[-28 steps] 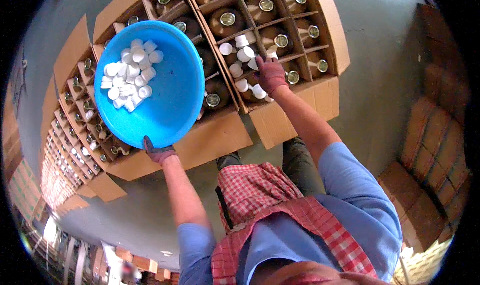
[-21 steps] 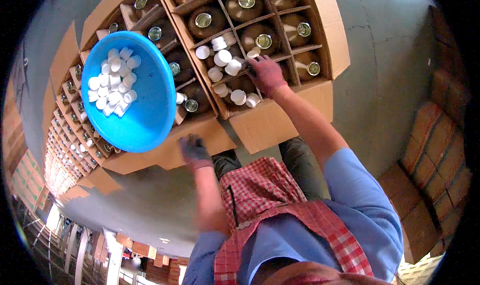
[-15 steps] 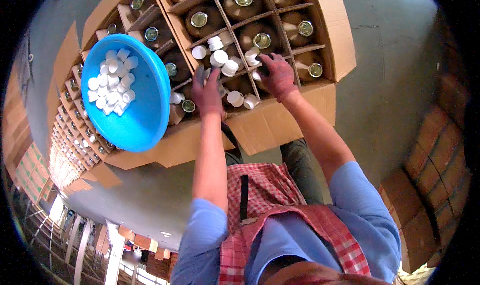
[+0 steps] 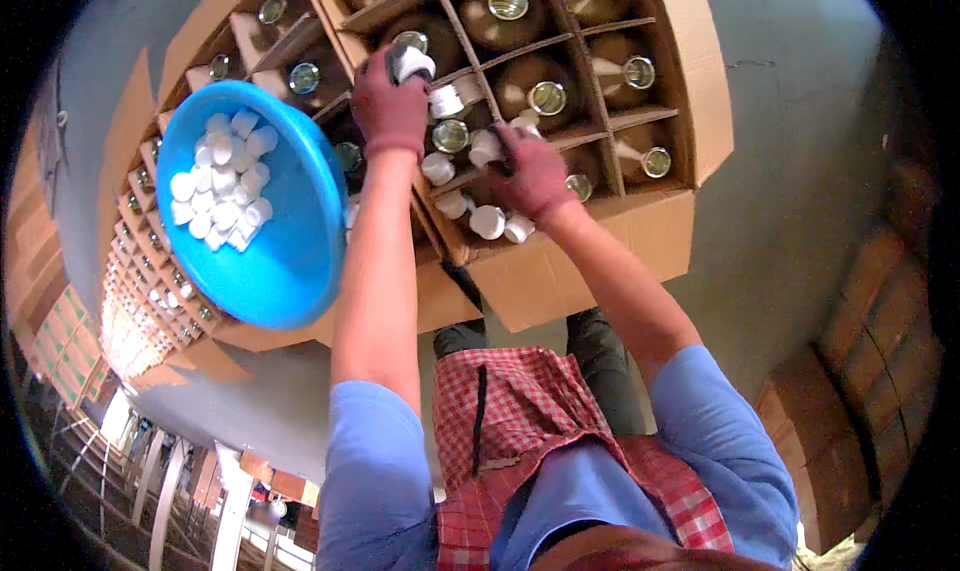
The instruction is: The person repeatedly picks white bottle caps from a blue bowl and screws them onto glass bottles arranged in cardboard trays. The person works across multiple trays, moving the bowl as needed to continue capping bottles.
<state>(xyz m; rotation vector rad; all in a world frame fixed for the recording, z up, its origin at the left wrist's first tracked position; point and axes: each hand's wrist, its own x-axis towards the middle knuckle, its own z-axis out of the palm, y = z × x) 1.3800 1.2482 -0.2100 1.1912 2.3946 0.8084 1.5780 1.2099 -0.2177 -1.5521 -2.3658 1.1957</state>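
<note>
Left hand (image 4: 390, 111) had a white cap (image 4: 415, 66) gripped at its one o'clock, by a bottle mouth (image 4: 411, 41). Looked light, stiff; I'd have pinched its sides. Right hand (image 4: 530, 174), four o'clock, curled near another cap (image 4: 485, 149), couldn't tell if gripping. Divided carton (image 4: 600, 256) held glass bottles (image 4: 547, 98), loose caps (image 4: 488, 223); blue basin (image 4: 300, 271), eight o'clock, a cap pile (image 4: 222, 176).

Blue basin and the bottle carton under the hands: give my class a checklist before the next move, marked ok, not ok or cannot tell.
1. Left hand holding a white cap: ok.
2. Right hand gripping the nearby cap: cannot tell.
3. Blue basin holding its caps inside: ok.
4. Glass bottles standing mouth up: ok.
5. Carton clear of loose caps: not ok; several lie among the bottles.
</note>
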